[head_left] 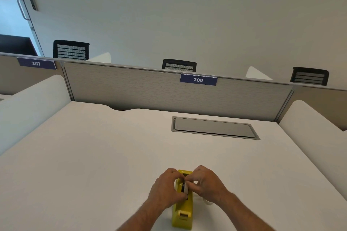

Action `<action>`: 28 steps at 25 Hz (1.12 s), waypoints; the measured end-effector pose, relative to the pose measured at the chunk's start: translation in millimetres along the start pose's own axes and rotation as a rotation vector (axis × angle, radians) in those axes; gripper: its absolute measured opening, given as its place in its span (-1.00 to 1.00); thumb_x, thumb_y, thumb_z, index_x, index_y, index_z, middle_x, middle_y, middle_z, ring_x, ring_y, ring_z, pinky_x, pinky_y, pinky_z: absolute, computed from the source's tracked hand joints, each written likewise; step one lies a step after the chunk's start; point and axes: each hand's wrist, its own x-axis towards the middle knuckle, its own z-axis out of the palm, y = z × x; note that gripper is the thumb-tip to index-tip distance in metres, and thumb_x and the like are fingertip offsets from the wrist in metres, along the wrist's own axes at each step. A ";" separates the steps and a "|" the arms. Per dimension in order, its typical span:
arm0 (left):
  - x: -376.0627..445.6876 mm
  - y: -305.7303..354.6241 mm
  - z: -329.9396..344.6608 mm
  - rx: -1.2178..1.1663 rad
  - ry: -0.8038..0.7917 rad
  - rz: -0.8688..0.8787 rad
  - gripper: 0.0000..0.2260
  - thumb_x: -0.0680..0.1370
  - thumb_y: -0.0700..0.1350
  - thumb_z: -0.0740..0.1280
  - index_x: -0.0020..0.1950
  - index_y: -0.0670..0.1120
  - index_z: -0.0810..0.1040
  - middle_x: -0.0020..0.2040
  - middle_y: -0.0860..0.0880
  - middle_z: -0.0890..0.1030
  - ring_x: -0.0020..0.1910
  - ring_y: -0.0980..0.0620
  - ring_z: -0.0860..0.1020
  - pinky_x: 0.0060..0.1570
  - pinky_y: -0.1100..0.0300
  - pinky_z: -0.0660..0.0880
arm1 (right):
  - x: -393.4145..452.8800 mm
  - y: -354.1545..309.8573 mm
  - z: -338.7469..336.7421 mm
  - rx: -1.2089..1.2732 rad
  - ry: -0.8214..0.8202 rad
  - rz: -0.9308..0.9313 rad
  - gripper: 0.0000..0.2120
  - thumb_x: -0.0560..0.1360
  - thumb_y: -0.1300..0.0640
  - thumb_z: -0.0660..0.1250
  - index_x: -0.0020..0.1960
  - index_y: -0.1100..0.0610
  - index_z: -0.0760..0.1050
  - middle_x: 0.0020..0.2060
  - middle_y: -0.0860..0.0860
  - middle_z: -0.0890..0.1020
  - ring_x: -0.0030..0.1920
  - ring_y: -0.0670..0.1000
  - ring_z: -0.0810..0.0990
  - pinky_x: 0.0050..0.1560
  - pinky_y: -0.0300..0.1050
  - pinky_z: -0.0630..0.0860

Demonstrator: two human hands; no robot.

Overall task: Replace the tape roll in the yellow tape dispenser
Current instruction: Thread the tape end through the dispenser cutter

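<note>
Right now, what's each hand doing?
Left hand: closed on the yellow tape dispenser.
Right hand: fingers pinching the tape roll in the dispenser.

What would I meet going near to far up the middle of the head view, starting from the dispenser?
Yellow plastic tape dispenser with both hands on it → bare white desk top → grey rectangular cable hatch → grey fabric partition with blue 306 sign → black mesh chair back → pale wall.
</note>
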 end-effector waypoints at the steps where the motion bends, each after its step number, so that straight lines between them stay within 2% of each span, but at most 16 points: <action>1: -0.1 0.1 0.0 0.000 0.001 0.003 -0.52 0.29 0.21 0.51 0.17 0.19 0.55 0.27 0.19 0.46 0.15 0.18 0.47 0.20 0.17 0.54 | -0.7 0.3 0.2 -0.001 -0.003 -0.004 -0.79 0.50 -0.12 0.33 0.08 -0.13 0.65 -0.11 -0.20 0.69 -0.03 -0.16 0.47 -0.12 -0.17 0.57; 5: 0.9 -0.2 -0.5 -0.002 -0.004 0.010 -0.52 0.27 0.22 0.51 0.16 0.19 0.56 0.26 0.19 0.47 0.15 0.19 0.46 0.20 0.16 0.54 | -5.2 0.2 4.4 -0.029 -0.014 -0.023 -0.67 0.39 -0.18 0.36 0.11 -0.12 0.61 -0.07 -0.23 0.67 0.00 -0.15 0.45 -0.13 -0.18 0.60; 10: 0.1 0.2 -0.1 -0.012 -0.003 -0.006 -0.53 0.29 0.21 0.52 0.16 0.19 0.56 0.26 0.20 0.46 0.14 0.18 0.47 0.19 0.17 0.54 | -4.1 1.1 3.5 0.023 0.002 0.003 -0.79 0.49 -0.11 0.32 0.09 -0.16 0.64 -0.11 -0.22 0.67 -0.02 -0.20 0.46 -0.15 -0.23 0.54; 15: 0.1 2.0 -1.2 -0.010 -0.001 0.000 -0.55 0.31 0.20 0.52 0.16 0.18 0.56 0.27 0.18 0.46 0.16 0.17 0.47 0.21 0.17 0.53 | -2.7 1.1 0.9 0.005 -0.029 -0.003 -0.74 0.46 -0.16 0.32 0.10 -0.18 0.63 -0.15 -0.29 0.61 -0.02 -0.19 0.46 -0.16 -0.27 0.53; 18: -0.4 2.2 -1.7 -0.008 -0.004 -0.007 -0.53 0.30 0.19 0.53 0.18 0.19 0.56 0.28 0.18 0.45 0.16 0.16 0.47 0.21 0.16 0.53 | -1.1 2.1 1.1 0.012 0.000 0.002 -0.81 0.52 -0.08 0.33 0.09 -0.17 0.65 -0.13 -0.22 0.66 -0.03 -0.20 0.46 -0.15 -0.29 0.48; 21: -1.0 2.7 -1.6 0.001 -0.005 -0.008 -0.52 0.30 0.19 0.53 0.19 0.19 0.55 0.28 0.18 0.45 0.17 0.17 0.46 0.22 0.17 0.53 | 0.5 3.0 1.1 0.000 0.007 -0.001 -0.82 0.54 -0.06 0.34 0.09 -0.14 0.65 -0.12 -0.18 0.69 -0.04 -0.18 0.46 -0.13 -0.23 0.51; 25: -1.0 2.5 -2.9 0.000 -0.008 0.004 -0.53 0.29 0.19 0.51 0.17 0.19 0.56 0.26 0.19 0.46 0.16 0.18 0.47 0.21 0.15 0.54 | -1.6 1.7 1.5 -0.015 -0.019 -0.019 -0.70 0.41 -0.18 0.36 0.10 -0.12 0.63 -0.09 -0.22 0.68 -0.01 -0.15 0.46 -0.13 -0.17 0.59; 28: -0.8 1.6 -3.2 -0.008 -0.008 0.003 -0.54 0.27 0.18 0.51 0.15 0.20 0.56 0.25 0.19 0.46 0.15 0.19 0.47 0.19 0.15 0.54 | -5.4 1.2 4.3 -0.023 -0.015 -0.025 -0.66 0.37 -0.18 0.37 0.12 -0.13 0.60 -0.10 -0.24 0.66 0.00 -0.15 0.45 -0.14 -0.16 0.60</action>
